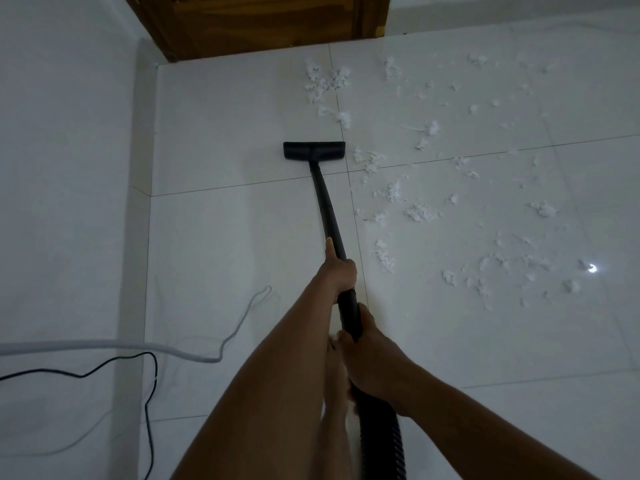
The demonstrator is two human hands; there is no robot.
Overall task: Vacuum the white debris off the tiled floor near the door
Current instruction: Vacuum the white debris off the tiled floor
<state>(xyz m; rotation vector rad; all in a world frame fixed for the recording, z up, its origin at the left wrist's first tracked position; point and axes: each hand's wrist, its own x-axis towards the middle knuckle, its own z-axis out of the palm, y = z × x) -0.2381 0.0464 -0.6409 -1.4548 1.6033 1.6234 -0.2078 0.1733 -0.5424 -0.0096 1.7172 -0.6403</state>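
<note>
Both hands are on the black vacuum wand (327,209). I have the left hand (341,271) farther along it, fingers curled round the tube with one digit stretched up along it toward the head; the right hand (370,355) sits nearer, fingers clamped round the thicker end, just above where the ribbed hose (381,438) drops out of view. The wand runs away from me to the flat floor head (314,150), which rests on the pale tiled floor (225,254), just left of a grout line; its right end lies just beside a few tufts of the white debris (419,213). From my seat I see the debris scattered over the tiles to the right of the wand, from close to the foot of the brown wooden door (259,22) down to the near right, with a thicker clump ahead of the head. At the left, a white cord (104,348) loops across the floor and a black cable (149,375) snakes beside it, both near the wall (62,133); a bright glint (593,268) shines off a tile among the far-right debris.
</note>
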